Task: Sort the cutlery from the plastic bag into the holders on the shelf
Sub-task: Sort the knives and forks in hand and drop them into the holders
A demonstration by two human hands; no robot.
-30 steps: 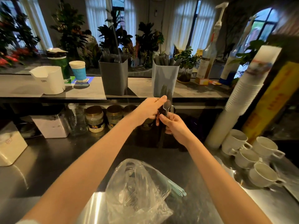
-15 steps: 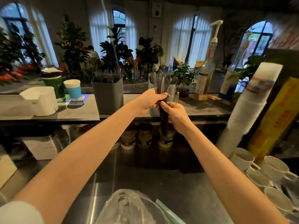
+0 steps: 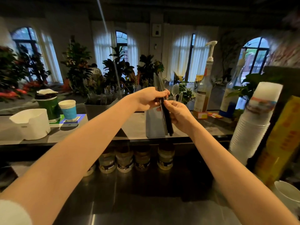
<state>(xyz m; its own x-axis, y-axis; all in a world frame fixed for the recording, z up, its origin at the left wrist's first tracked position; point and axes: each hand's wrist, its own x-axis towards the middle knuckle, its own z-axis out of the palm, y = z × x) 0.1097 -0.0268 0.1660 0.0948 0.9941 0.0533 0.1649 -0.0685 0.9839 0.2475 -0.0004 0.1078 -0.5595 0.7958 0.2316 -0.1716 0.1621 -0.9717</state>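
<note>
Steel counter nearest, jars under the shelf, left hand fingers curled round upright dark cutlery, right hand fingers pinching a clear spoon, both before the pale holder, dark holder leftward, plants behind.

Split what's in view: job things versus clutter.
Job: black cutlery in left hand; spoon in right hand; dark holder; pale holder.
Clutter: paper cup, pump bottle, cup stack, jars.
</note>
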